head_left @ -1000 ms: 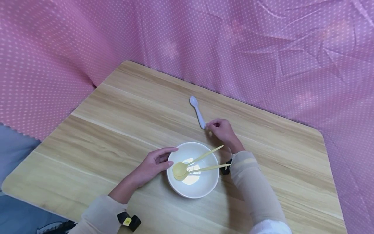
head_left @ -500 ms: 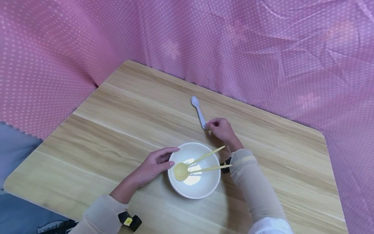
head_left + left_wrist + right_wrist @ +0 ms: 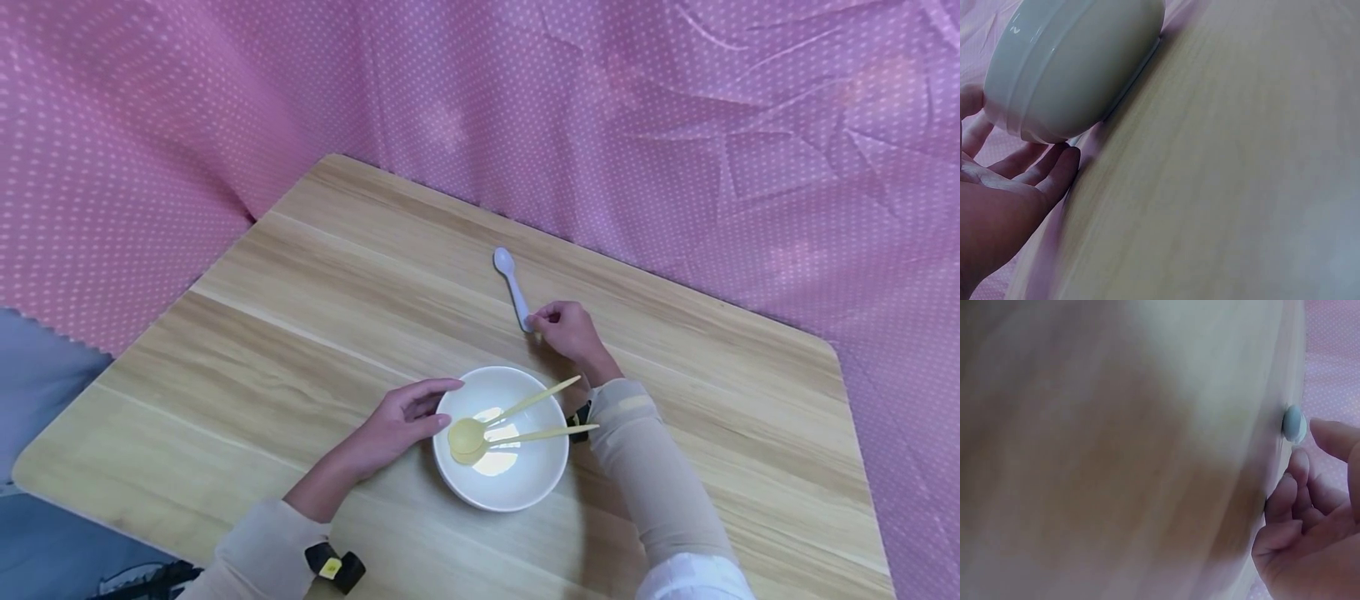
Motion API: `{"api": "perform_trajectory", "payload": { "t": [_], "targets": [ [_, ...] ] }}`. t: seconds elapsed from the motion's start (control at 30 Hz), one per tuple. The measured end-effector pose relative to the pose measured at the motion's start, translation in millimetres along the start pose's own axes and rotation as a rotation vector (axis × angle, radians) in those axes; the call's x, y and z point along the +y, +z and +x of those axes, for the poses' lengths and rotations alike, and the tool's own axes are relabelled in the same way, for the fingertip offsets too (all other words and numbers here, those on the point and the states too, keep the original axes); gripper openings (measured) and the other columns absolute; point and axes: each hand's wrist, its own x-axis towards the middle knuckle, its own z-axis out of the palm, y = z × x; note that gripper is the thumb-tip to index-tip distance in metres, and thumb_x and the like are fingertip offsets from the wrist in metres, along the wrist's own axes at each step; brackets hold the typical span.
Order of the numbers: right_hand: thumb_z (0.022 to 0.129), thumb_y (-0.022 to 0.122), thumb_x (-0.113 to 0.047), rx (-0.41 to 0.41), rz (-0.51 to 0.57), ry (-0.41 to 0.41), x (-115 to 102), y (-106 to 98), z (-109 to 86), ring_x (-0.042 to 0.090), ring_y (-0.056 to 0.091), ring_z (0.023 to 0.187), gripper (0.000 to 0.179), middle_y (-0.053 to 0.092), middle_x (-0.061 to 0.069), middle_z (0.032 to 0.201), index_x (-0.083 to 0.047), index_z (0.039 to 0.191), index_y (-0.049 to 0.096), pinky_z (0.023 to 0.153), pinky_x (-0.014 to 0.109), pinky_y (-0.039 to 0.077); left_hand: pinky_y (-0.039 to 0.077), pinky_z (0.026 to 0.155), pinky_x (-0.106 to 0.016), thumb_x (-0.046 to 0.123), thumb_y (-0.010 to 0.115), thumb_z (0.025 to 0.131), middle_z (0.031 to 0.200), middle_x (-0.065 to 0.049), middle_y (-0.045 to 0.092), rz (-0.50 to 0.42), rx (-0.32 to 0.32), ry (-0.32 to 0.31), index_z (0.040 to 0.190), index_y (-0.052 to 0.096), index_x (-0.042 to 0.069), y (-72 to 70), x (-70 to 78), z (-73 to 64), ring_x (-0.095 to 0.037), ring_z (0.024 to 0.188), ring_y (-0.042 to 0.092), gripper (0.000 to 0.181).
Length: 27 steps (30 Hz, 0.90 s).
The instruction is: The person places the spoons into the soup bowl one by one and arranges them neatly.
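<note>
A white bowl stands on the table with two pale yellow spoons in it, their handles reaching over the right rim. My left hand touches the bowl's left side, thumb and forefinger at the rim. In the left wrist view its relaxed fingers lie against and under the outer wall of the bowl. Beyond the bowl a light purple spoon lies on the table, head away from me. My right hand pinches its handle end; in the right wrist view the spoon's end shows by the thumb.
The wooden table has rounded corners. A pink dotted cloth hangs behind its far edge and along the left. At the lower left, blue fabric and a dark object show below the edge.
The right fingertips have closed slightly onto the handle end of the purple spoon. The whole head view has shifted a little; bowl, yellow spoons and left hand otherwise keep their places.
</note>
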Motion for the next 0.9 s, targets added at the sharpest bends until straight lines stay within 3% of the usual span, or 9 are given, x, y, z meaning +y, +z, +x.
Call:
{"api": "perform_trajectory", "payload": {
  "t": [0.23, 0.47, 0.9],
  "targets": [
    [0.087, 0.066, -0.031, 0.006, -0.025, 0.029, -2.3, 1.0, 1.2, 0.018, 0.053, 0.072, 0.026, 0.061, 0.007, 0.084, -0.006, 0.093, 0.066, 0.058, 0.023, 0.046, 0.037, 0.108, -0.029, 0.018, 0.062, 0.091, 0.145, -0.007, 0.042, -0.004, 0.003, -0.024, 0.134, 0.05, 0.015, -0.2, 2.3, -0.5, -0.022, 0.136, 0.037, 0.045],
    [0.085, 0.069, -0.033, 0.009, -0.068, 0.029, -5.6, 2.8, 0.9, 0.018, 0.054, 0.073, 0.029, 0.063, 0.007, 0.082, -0.005, 0.093, 0.067, 0.059, 0.023, 0.046, 0.039, 0.107, -0.03, 0.018, 0.061, 0.091, 0.144, -0.012, 0.043, -0.014, -0.013, 0.014, 0.135, 0.049, 0.009, -0.8, 0.2, 0.0, -0.028, 0.134, 0.038, 0.047],
    [0.084, 0.069, -0.032, -0.006, -0.101, 0.033, -4.6, 3.1, 2.2, 0.018, 0.053, 0.072, 0.029, 0.063, 0.007, 0.082, -0.005, 0.092, 0.067, 0.058, 0.023, 0.045, 0.038, 0.108, -0.029, 0.017, 0.061, 0.092, 0.145, -0.013, 0.041, -0.019, -0.014, 0.021, 0.136, 0.048, 0.009, -0.7, -1.1, 0.0, -0.027, 0.135, 0.037, 0.047]
  ]
}}
